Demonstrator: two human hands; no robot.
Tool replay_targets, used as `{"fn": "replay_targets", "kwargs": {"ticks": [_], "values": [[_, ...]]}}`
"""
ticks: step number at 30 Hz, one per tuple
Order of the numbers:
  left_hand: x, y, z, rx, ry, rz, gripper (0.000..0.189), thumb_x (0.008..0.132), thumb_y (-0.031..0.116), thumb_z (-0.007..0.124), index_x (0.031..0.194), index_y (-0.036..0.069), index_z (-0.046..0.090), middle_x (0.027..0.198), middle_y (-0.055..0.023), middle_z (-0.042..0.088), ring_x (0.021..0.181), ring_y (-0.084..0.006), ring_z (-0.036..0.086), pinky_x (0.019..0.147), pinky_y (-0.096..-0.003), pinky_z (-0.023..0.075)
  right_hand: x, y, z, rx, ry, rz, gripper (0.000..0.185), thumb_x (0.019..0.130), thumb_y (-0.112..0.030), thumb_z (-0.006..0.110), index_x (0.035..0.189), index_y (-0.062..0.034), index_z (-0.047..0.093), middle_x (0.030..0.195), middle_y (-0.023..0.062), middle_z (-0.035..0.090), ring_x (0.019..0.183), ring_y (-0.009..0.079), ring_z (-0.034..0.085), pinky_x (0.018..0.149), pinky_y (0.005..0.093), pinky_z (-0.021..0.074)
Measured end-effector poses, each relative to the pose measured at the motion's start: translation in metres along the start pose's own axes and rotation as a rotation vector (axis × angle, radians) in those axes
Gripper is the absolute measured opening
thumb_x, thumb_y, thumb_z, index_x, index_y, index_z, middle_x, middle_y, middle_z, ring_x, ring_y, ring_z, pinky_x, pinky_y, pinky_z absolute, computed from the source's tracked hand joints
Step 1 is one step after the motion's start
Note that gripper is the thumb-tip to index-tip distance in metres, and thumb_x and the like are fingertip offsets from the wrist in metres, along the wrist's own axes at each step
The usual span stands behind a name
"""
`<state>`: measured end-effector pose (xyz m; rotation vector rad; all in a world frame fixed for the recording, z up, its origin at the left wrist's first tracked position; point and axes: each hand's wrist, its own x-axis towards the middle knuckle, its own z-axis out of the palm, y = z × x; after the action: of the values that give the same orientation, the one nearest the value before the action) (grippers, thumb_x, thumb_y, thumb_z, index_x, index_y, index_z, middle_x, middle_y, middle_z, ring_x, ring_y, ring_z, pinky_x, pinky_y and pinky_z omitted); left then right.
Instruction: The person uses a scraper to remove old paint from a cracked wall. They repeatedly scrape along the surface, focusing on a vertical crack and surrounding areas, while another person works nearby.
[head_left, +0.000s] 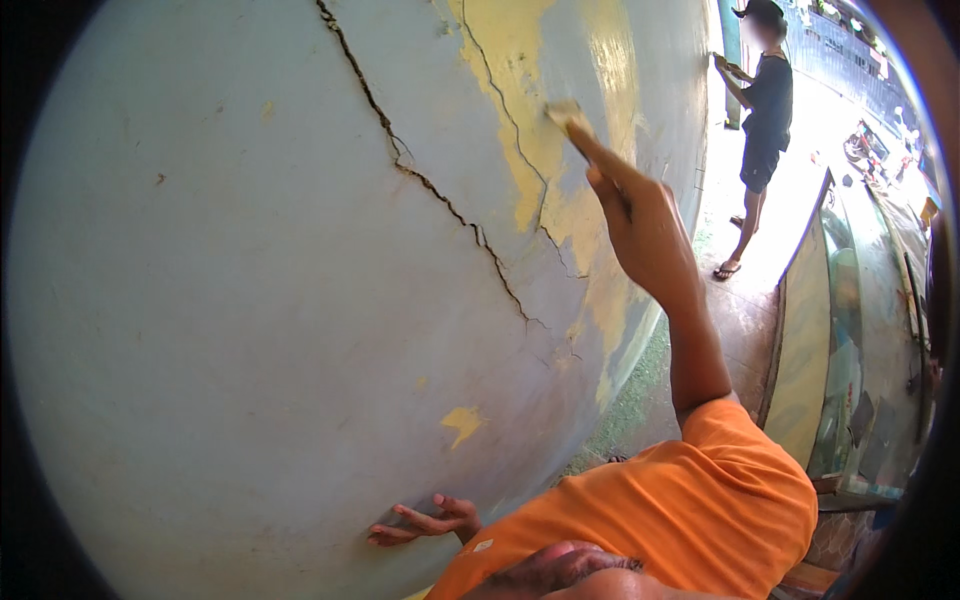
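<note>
My right hand (645, 225) is raised in front of a grey-blue wall (247, 337), gripping a short flat-ended tool (568, 116). Motion blurs the tool's pale end, and I cannot tell whether it is a scraper or a paintbrush. That end is over a yellow patch (517, 67) with ragged edges. A thin crack (504, 101) runs down through the yellow. Left of it, a wider dark crack (431, 187) slants across the wall. Low down, my left hand (427, 521) rests against the wall, fingers apart and holding nothing. A small yellow patch (463, 425) shows above it.
Farther along the wall, another person (769, 105) in dark clothes and a cap stands with both hands raised to it. Leaning panels (802, 345), some seemingly glass, line the right side. Green debris (637, 394) lies along the wall's foot on the tiled floor (742, 322).
</note>
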<state>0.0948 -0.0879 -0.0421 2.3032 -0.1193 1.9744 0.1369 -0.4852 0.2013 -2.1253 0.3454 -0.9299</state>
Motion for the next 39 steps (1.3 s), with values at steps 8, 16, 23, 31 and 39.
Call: {"fn": "replay_targets", "kwargs": {"ticks": [8,16,23,31,39], "values": [[0.004,0.004,-0.008,0.1,-0.007,0.042,0.059,0.106,0.041,0.042,0.157,0.011,0.04,0.166,-0.0261,0.021,0.152,-0.048,0.02,0.119,-0.0688,0.0146,-0.002,-0.013,-0.011,0.036,0.03,-0.087,0.039,0.11,-0.022,0.048,0.147,-0.0168,0.057,0.128,0.0197,0.069,0.101,0.0274,0.074,0.092,0.0421,0.0549],[0.0,0.005,-0.019,0.083,0.003,0.031,0.059,0.106,0.041,0.043,0.157,0.012,0.041,0.166,-0.0275,0.021,0.152,-0.0489,0.019,0.118,-0.0687,0.0152,-0.014,-0.017,-0.02,-0.031,-0.007,-0.074,0.039,0.109,-0.02,0.052,0.147,-0.0173,0.058,0.099,0.0204,0.072,0.061,0.0148,0.056,0.074,0.036,0.0529],[0.003,0.009,-0.002,0.082,-0.006,0.029,0.059,0.106,0.04,0.043,0.157,0.012,0.041,0.166,-0.0275,0.021,0.153,-0.0486,0.018,0.118,-0.0685,0.0146,-0.004,-0.008,-0.006,-0.002,0.059,-0.118,0.039,0.108,-0.021,0.053,0.147,-0.0192,0.058,0.062,0.0119,0.047,0.055,0.0151,0.033,0.063,0.0339,0.0451],[-0.003,0.013,-0.01,0.081,-0.015,0.032,0.059,0.105,0.04,0.044,0.156,0.011,0.042,0.165,-0.0268,0.022,0.153,-0.0482,0.018,0.118,-0.0681,0.0145,-0.004,-0.002,-0.019,-0.03,0.066,-0.167,0.039,0.109,-0.022,0.053,0.148,-0.0204,0.058,0.065,0.0147,0.052,0.055,0.015,0.034,0.065,0.0346,0.0469],[0.0,0.013,-0.006,0.091,0.008,0.044,0.059,0.106,0.042,0.042,0.157,0.012,0.042,0.165,-0.0273,0.023,0.151,-0.0497,0.021,0.118,-0.0687,0.0163,0.003,0.002,-0.011,-0.055,0.152,-0.225,0.039,0.109,-0.023,0.053,0.147,-0.0188,0.058,0.066,0.015,0.052,0.056,0.0149,0.033,0.063,0.0349,0.0458]]}}
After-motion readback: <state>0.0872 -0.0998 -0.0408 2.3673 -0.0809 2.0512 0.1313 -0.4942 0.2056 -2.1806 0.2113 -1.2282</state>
